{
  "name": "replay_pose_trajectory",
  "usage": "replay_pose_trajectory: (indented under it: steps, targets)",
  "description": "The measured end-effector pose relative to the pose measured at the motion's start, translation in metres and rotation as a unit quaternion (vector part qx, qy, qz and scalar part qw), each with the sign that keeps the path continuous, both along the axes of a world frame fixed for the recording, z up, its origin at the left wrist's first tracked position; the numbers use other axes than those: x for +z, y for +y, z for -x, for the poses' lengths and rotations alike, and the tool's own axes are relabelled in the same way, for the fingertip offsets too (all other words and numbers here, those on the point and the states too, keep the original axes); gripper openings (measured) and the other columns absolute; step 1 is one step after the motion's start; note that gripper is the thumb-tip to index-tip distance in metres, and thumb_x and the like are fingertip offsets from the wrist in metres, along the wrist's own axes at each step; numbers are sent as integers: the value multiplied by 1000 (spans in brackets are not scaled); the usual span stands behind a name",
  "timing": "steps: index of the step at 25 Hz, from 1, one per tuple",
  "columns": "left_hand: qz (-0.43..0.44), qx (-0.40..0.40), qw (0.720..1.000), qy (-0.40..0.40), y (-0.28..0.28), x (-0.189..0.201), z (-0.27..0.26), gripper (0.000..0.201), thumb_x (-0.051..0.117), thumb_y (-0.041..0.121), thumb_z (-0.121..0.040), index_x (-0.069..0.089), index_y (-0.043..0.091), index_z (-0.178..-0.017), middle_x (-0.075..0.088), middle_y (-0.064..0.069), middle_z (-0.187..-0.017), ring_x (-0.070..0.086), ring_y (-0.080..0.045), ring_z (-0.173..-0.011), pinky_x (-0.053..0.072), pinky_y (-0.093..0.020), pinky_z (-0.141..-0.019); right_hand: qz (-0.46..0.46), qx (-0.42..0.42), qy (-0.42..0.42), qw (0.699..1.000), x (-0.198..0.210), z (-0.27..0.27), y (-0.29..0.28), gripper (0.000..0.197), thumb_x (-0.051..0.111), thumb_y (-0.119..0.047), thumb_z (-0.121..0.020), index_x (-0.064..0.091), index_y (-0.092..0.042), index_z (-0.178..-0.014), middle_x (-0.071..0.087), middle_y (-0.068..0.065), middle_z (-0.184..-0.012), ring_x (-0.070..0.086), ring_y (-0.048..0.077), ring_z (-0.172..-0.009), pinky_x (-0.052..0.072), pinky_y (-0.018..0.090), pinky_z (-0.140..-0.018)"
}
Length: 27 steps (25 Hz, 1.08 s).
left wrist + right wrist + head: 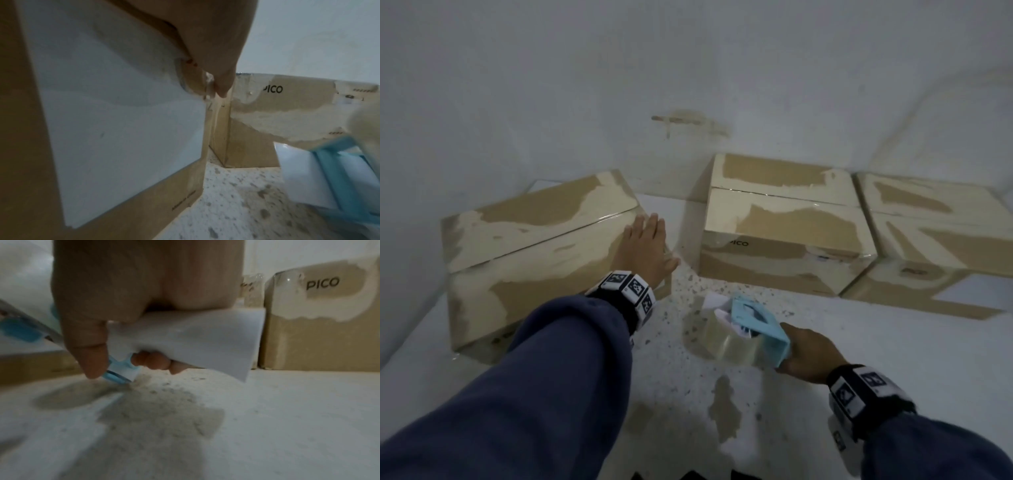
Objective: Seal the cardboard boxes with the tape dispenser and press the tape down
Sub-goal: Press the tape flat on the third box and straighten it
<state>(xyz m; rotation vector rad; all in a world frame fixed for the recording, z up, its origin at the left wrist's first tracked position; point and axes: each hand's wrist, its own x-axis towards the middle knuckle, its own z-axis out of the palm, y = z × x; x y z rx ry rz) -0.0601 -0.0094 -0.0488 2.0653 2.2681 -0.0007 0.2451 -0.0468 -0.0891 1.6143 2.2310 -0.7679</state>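
The left hand (pixel 645 248) is laid flat on the near right end of the left box (pixel 534 240), fingers straight and together, the palm pressed onto the end wall just under the top corner. In the left wrist view a glossy strip of tape (pixel 207 87) is seen running over that corner right beside the thumb, so this is judged to be the pressing-down step on this box. A shiny line is made out along the top seam of the same box, which suggests its seal is already laid.

Over on the right, the tape dispenser (pixel 753 329) is held low above the speckled floor (pixel 722 411) by the right hand (pixel 811 356). The fingers are wrapped around its light blue handle, and the clear roll is pointed toward the boxes. From the right wrist view the curled fingertips (pixel 150 360) are seen under a white part of the tool, with the thumb laid along the blue edge. A firm, closed hold, then.

The middle box (pixel 784 233) is seen with gloss along its seam and near edges, so it too is taken as taped, though this cannot be told for certain. The right box (pixel 941 233) is partly cut off at the frame edge; whether its seam is sealed cannot be told. At most that one is reckoned to be left, plus the last smoothing here.
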Motion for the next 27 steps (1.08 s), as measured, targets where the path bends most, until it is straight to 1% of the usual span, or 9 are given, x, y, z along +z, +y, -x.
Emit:
replay_pose_trajectory:
  steps: [2, 6, 9, 11, 13, 16, 21, 24, 27]
  targets:
    - [12, -15, 1000, 4, -5, -1, -1, 88, 48, 55, -88, 5, 7, -149, 4, -9, -159, 3, -30, -147, 9, -43, -119, -2, 48, -17, 999, -8, -15, 2, 50, 59, -34, -82, 42, -23, -127, 55, 1, -126, 55, 23, -112, 40, 31, -85]
    - [4, -54, 998, -18, -20, -1, -10, 90, 51, 55, -86, 8, 8, -149, 5, -6, -159, 3, -26, -147, 9, -39, -119, -51, 131, -94, 986, -26, -34, 12, 49, 49, -20, -85, 38, -22, -133, 49, 5, -128, 45, 26, -120, 29, 38, -98]
    - [7, -68, 997, -23, -31, 2, -18, 96, 56, 57, -82, 8, 9, -150, 5, -6, -160, 3, -23, -148, 8, -36, -119, -107, 120, -91, 983, -32, -39, 15, 52, 49, -12, -85, 43, -25, -135, 37, 7, -145, 28, 28, -138, 13, 49, -112]
    - [10, -54, 998, -32, -36, 3, -22, 102, 59, 56, -80, 4, 7, -150, -1, -8, -160, 2, -23, -148, 7, -34, -119, -129, 115, -109, 979, -29, -36, 15, 54, 49, -14, -87, 40, -28, -139, 25, 6, -153, 21, 31, -141, 17, 49, -111]
    - [21, -30, 999, -14, -38, 4, -27, 105, 59, 57, -79, -1, 6, -149, -6, -10, -159, -1, -23, -148, 6, -35, -119, -127, 100, -117, 980, -26, -34, 16, 58, 48, -16, -88, 32, -27, -143, 27, 9, -150, 28, 31, -135, 30, 42, -104]
    - [34, -9, 999, 18, -36, 3, -32, 106, 55, 61, -80, -4, 7, -149, -6, -7, -159, -4, -21, -148, 5, -38, -120, -80, 67, -70, 992, -16, -33, 16, 67, 47, -8, -89, 19, -22, -148, 30, 10, -147, 36, 29, -132, 35, 37, -103]
    - [37, 1, 997, -62, -40, 10, -33, 110, 54, 67, -77, -3, 8, -150, -7, -5, -160, -5, -20, -148, 2, -39, -120, -90, 38, 45, 994, 10, 8, 19, 52, 49, -10, -90, 39, -16, -141, 41, 10, -143, 39, 25, -132, 33, 34, -105]
    - [2, 11, 991, -135, -50, 21, -24, 94, 50, 57, -85, 3, 8, -150, -3, -5, -160, -3, -19, -148, 2, -38, -120, -117, 52, 181, 975, 32, 61, 17, 46, 45, -12, -94, 42, -16, -140, 42, 6, -147, 40, 24, -133, 33, 32, -106]
    - [-64, 33, 985, -159, -70, 29, 8, 77, 49, 50, -90, 22, 9, -148, 10, -6, -159, 5, -20, -148, 7, -40, -120, -186, 68, 290, 936, 51, 119, 13, 41, 46, -17, -96, 47, -12, -136, 50, 8, -140, 45, 26, -128, 34, 30, -102]
